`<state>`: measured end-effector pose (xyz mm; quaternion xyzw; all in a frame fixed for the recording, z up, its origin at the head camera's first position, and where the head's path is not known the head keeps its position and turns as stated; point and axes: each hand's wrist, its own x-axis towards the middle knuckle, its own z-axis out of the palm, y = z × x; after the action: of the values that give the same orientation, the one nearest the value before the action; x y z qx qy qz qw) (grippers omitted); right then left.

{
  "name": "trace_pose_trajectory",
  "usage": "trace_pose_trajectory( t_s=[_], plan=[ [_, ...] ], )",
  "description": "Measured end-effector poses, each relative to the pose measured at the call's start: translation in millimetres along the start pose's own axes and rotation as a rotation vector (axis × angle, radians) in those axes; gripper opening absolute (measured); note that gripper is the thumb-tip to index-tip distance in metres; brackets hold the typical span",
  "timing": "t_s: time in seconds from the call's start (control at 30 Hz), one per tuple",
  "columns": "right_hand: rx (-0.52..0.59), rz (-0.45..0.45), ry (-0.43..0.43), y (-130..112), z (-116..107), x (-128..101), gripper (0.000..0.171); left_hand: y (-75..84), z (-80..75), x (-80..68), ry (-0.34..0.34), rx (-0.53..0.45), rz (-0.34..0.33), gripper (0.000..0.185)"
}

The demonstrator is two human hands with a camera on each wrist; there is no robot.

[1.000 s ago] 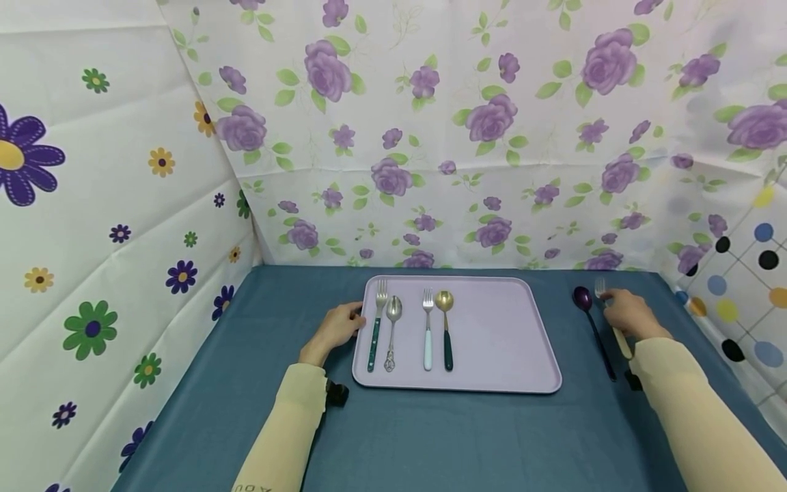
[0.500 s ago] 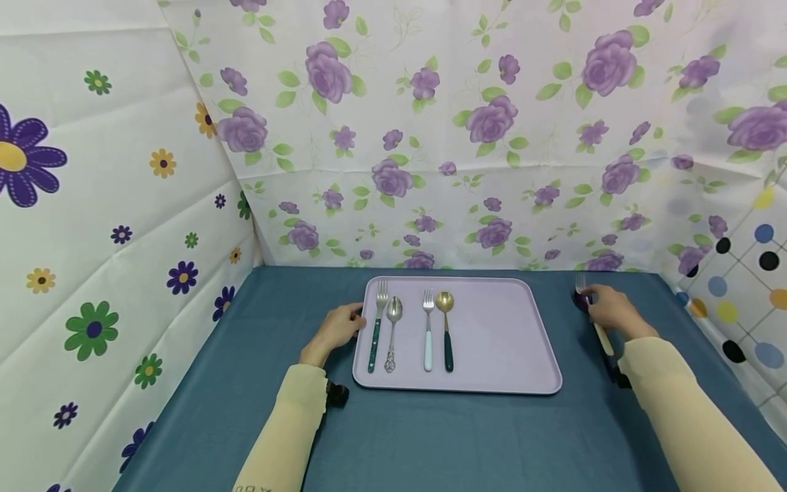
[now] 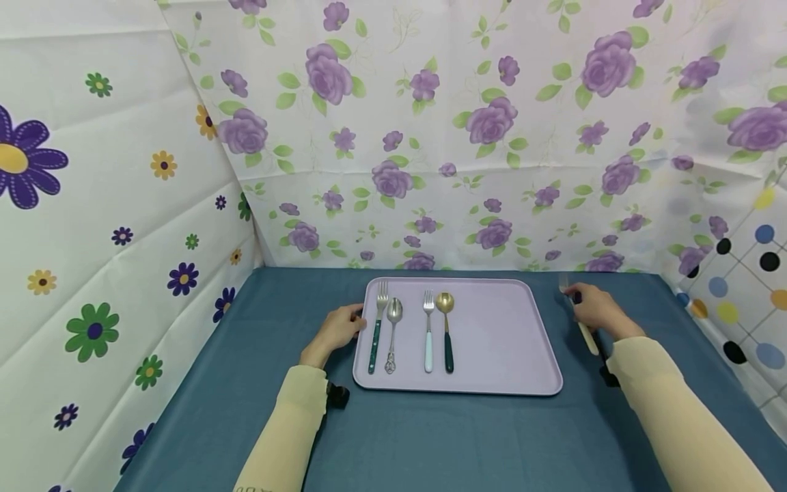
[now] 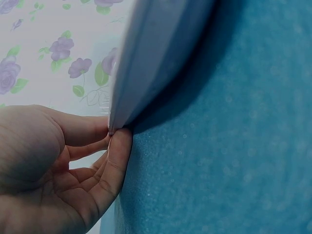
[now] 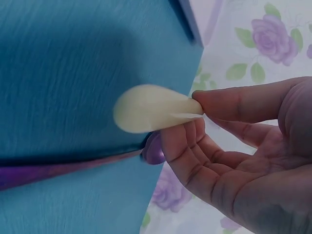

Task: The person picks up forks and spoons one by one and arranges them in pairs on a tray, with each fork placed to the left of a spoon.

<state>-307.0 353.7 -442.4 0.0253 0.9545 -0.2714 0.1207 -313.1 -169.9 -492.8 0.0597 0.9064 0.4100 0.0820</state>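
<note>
At its left rim, the pale lilac tray is pinched between thumb and fingers of my left hand. To the right of the tray, my right hand holds a fork with a cream handle, its tines pointing away from me. A dark purple spoon lies on the cloth beneath that hand, mostly covered in the head view. On the tray lie a green-handled fork, an ornate silver spoon, a pale-blue-handled fork and a gold spoon with a dark green handle.
Blue-grey cloth covers the table. A rose-patterned sheet hangs behind it, and patterned sheets line both sides. Each wrist carries a small black camera, such as the left camera.
My right hand has shifted left toward the tray, carrying the cream-handled fork over the purple spoon. My left hand stays on the tray's rim, and the cutlery there has not moved.
</note>
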Motion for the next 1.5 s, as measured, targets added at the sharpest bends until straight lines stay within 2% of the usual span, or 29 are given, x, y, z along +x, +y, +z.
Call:
trace_pose_trajectory(
  t_s=[0.3, 0.67, 1.0, 1.5],
  plan=[
    [0.01, -0.025, -0.046, -12, 5, 2, 0.061, 2.0, 0.9, -1.3, 0.002, 0.002, -0.004, 0.051],
    [0.007, -0.108, -0.018, -41, 19, -1, 0.061, 2.2, 0.5, -1.9, 0.014, 0.005, -0.001, 0.051],
    [0.005, -0.116, -0.05, -58, 29, 1, 0.067, 3.5, -0.1, -3.4, 0.003, -0.007, 0.019, 0.051],
    [-0.005, -0.155, -0.034, -84, 53, 0, 0.061, 2.6, -0.2, -1.6, 0.009, 0.024, 0.041, 0.05]
  ],
)
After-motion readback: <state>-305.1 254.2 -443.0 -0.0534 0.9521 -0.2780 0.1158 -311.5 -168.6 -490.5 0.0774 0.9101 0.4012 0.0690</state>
